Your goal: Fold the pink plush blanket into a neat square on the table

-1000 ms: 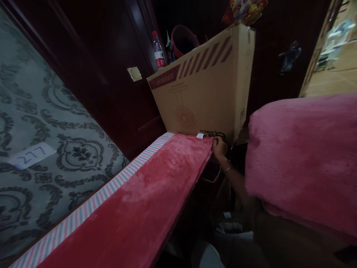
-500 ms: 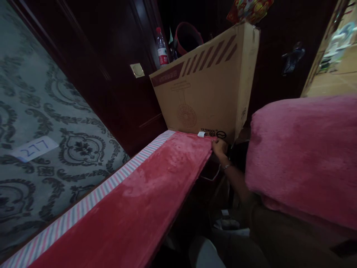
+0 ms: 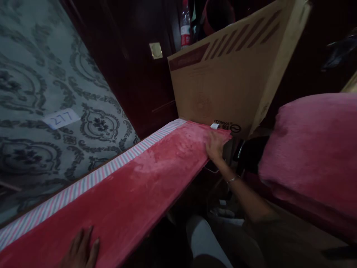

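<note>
A long folded pink-red plush blanket (image 3: 134, 190) lies over a striped sheet (image 3: 92, 182). My left hand (image 3: 80, 249) enters at the bottom left, fingers spread flat on the blanket. Near the blanket's far end, by its front edge, my right hand (image 3: 214, 147) rests on top of the plush, slightly blurred, with its fingers stretched out. Just beyond those fingers a small white label (image 3: 214, 126) shows at the blanket's far edge. The far front corner of the blanket lies to the right of that hand, out of its hold.
A large cardboard box (image 3: 223, 78) stands against the far end. Behind it are a plastic bottle (image 3: 185, 29) and a dark red round container (image 3: 217, 16). More pink plush (image 3: 312, 149) is piled at right. A paper marked 277 (image 3: 61, 118) is on the patterned wall (image 3: 92, 111).
My right hand has let go of the blanket's far corner and moved left onto its top. My left hand has come into view at the bottom left. The view has shifted.
</note>
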### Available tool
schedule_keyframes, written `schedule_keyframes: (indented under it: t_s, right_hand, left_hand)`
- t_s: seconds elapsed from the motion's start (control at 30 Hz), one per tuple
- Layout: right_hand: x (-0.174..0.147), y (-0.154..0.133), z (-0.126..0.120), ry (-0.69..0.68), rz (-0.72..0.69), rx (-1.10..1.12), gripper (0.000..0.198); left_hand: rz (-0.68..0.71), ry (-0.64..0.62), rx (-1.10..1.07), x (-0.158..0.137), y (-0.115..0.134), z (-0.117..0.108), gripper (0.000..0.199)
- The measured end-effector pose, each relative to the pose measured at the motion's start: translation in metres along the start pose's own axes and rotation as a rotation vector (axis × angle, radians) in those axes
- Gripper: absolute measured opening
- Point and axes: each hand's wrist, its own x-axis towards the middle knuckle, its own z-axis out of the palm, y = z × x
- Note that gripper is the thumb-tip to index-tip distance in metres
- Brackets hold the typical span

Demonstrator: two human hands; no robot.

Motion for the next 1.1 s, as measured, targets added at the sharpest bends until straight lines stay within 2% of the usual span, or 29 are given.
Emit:
schedule_keyframes:
  t_s: [0.03, 0.1, 0.17, 0.23, 0.33, 0.43, 0.53, 0.6, 0.67, 0.73, 0.83, 0.9, 0.97, 1.1]
  right_hand:
    - [-0.011, -0.011, 0.003, -0.135, -0.118, -0.021, 0.054]
    - [-0.029, -0.026, 0.008, -0.363, -0.237, -0.086, 0.052]
    - [-0.038, -0.029, 0.011, -0.486, -0.239, -0.162, 0.051]
    - [-0.039, -0.026, 0.012, -0.528, -0.217, -0.215, 0.052]
    - [-0.036, -0.021, 0.009, -0.519, -0.222, -0.235, 0.049]
    - [-0.046, -0.021, -0.002, -0.452, -0.224, -0.177, 0.044]
    - [-0.078, -0.026, -0.021, -0.332, -0.197, -0.017, 0.046]
    - [-0.112, -0.032, -0.036, -0.223, -0.168, 0.139, 0.047]
    - [-0.153, -0.042, -0.049, -0.16, -0.092, 0.305, 0.044]
    - [-0.196, -0.055, -0.059, -0.19, 0.105, 0.463, 0.041]
    - [-0.25, -0.08, -0.063, -0.542, 0.413, 0.77, 0.041]
    - [-0.271, -0.097, -0.061, -0.742, 0.561, 0.943, 0.042]
    - [-0.28, -0.113, -0.058, -0.884, 0.66, 1.057, 0.041]
    - [-0.279, -0.136, -0.052, -1.139, 0.844, 1.215, 0.037]
  left_hand:
    - [-0.015, -0.019, 0.019, -0.001, 0.007, -0.002, 0.074]
    - [-0.06, -0.059, 0.055, -0.004, 0.022, -0.009, 0.075]
    - [-0.096, -0.082, 0.072, -0.007, 0.037, -0.016, 0.074]
    - [-0.116, -0.097, 0.063, -0.01, 0.048, -0.02, 0.069]
    - [-0.141, -0.093, -0.007, -0.011, 0.055, -0.023, 0.063]
    - [-0.168, -0.037, -0.234, -0.015, 0.054, -0.027, 0.061]
    - [-0.273, 0.099, -0.555, -0.033, 0.049, -0.039, 0.057]
    - [-0.39, 0.232, -0.628, -0.054, 0.044, -0.049, 0.051]
    - [-0.526, 0.357, -0.613, -0.08, 0.036, -0.059, 0.046]
    - [-0.724, 0.439, -0.679, -0.105, 0.024, -0.066, 0.042]
    - [-0.997, 0.465, -0.889, -0.135, 0.001, -0.072, 0.039]
    - [-1.084, 0.479, -0.971, -0.151, -0.014, -0.075, 0.036]
    - [-1.16, 0.54, -1.016, -0.162, -0.028, -0.078, 0.035]
    - [-1.333, 0.726, -1.167, -0.178, -0.054, -0.084, 0.033]
